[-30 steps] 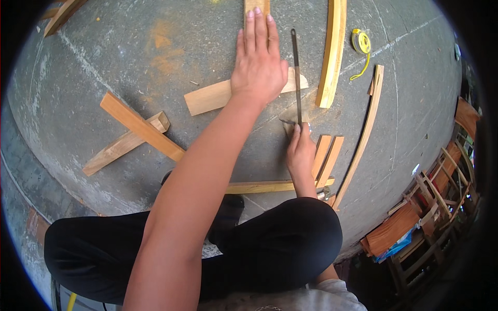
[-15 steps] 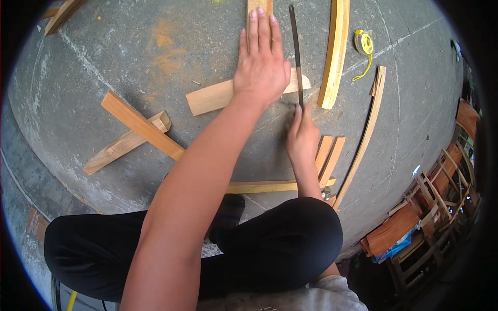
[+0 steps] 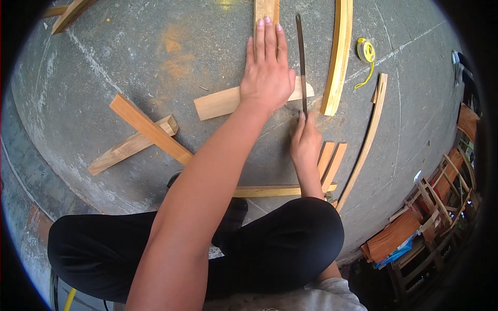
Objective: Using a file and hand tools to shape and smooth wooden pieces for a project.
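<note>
My left hand (image 3: 267, 78) lies flat, fingers stretched out, on the near end of a wooden board (image 3: 266, 10) that runs out of the top of the view. Crosswise beneath that hand is a pale wood offcut (image 3: 218, 103) with a shaped right end. In my right hand (image 3: 306, 140), closed, is the near end of a long narrow dark blade (image 3: 301, 46). It points away from me, just right of the board, and passes over the offcut's right part. My fingers hide its grip, and whether its edge touches wood I cannot tell.
Two crossed wood pieces (image 3: 150, 129) lie left. On the right are a thick yellowish beam (image 3: 337, 57), a yellow tape measure (image 3: 365, 50), a long thin strip (image 3: 369, 135) and two short sticks (image 3: 332, 165). Orange-brown dust (image 3: 174, 44) marks the concrete. Scrap wood (image 3: 394, 233) is piled far right.
The whole view has shifted slightly, with everything on the floor now a little lower and to the right. My left hand stays flat on the board, and my right hand still grips the blade.
</note>
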The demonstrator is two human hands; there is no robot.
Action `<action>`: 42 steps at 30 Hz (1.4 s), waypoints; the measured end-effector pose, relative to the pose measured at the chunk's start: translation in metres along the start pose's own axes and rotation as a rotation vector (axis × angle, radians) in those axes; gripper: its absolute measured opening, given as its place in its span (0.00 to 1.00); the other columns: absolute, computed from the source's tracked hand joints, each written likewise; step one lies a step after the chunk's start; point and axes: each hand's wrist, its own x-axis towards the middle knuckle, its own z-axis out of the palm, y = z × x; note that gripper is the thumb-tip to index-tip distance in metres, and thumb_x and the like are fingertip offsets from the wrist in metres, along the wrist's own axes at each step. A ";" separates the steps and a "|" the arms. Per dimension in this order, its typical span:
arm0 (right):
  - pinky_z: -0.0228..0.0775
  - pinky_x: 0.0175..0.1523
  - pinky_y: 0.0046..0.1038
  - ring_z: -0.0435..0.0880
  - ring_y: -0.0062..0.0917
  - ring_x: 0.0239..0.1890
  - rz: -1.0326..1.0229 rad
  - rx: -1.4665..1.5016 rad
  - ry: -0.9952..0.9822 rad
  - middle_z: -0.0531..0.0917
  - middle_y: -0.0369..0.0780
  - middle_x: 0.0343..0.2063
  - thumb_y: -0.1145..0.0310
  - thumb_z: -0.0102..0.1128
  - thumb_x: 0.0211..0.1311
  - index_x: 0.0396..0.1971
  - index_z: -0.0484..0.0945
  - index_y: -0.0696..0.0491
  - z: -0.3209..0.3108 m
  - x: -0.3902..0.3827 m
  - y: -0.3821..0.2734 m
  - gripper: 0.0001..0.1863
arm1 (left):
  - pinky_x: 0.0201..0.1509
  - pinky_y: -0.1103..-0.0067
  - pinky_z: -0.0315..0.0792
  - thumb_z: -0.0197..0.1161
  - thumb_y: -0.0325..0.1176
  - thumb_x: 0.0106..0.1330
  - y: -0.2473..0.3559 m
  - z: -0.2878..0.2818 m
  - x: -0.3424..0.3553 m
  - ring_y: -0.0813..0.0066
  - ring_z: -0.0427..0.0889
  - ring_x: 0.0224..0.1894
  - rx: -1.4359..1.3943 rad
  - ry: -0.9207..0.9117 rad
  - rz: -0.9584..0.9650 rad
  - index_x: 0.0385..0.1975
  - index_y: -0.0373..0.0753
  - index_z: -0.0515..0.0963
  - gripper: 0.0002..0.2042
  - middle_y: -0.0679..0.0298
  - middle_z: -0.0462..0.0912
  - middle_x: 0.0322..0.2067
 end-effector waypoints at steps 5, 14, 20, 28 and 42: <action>0.68 0.30 0.52 0.81 0.59 0.28 0.047 -0.005 -0.016 0.79 0.58 0.21 0.65 0.49 0.82 0.44 0.72 0.56 -0.007 -0.024 0.011 0.09 | 0.85 0.58 0.42 0.54 0.42 0.74 0.001 -0.003 0.003 0.47 0.35 0.84 0.029 -0.026 -0.004 0.79 0.26 0.41 0.42 0.39 0.36 0.80; 0.67 0.30 0.52 0.81 0.59 0.27 0.025 -0.009 -0.014 0.79 0.59 0.22 0.66 0.49 0.82 0.44 0.73 0.57 0.000 -0.029 0.017 0.10 | 0.85 0.58 0.41 0.53 0.43 0.74 -0.001 -0.005 0.001 0.47 0.34 0.84 0.040 -0.058 -0.011 0.79 0.26 0.40 0.43 0.39 0.35 0.80; 0.68 0.31 0.52 0.81 0.60 0.29 -0.022 0.010 0.031 0.80 0.58 0.23 0.64 0.49 0.82 0.44 0.73 0.56 -0.002 0.018 -0.020 0.10 | 0.85 0.58 0.42 0.53 0.41 0.73 -0.001 -0.002 0.000 0.47 0.35 0.84 0.017 -0.028 -0.005 0.79 0.27 0.40 0.42 0.39 0.37 0.80; 0.69 0.32 0.53 0.81 0.60 0.29 0.039 -0.014 -0.028 0.80 0.58 0.23 0.64 0.49 0.82 0.44 0.72 0.55 -0.006 -0.033 0.018 0.09 | 0.85 0.57 0.44 0.54 0.41 0.74 0.002 -0.002 0.000 0.47 0.35 0.84 0.019 -0.025 0.004 0.79 0.27 0.41 0.42 0.39 0.36 0.80; 0.68 0.31 0.54 0.81 0.61 0.28 -0.005 0.010 -0.031 0.80 0.59 0.23 0.64 0.49 0.82 0.44 0.71 0.56 -0.014 -0.004 -0.001 0.10 | 0.85 0.58 0.43 0.54 0.40 0.73 0.005 -0.004 0.002 0.48 0.36 0.84 0.016 -0.041 -0.013 0.80 0.27 0.40 0.43 0.40 0.36 0.80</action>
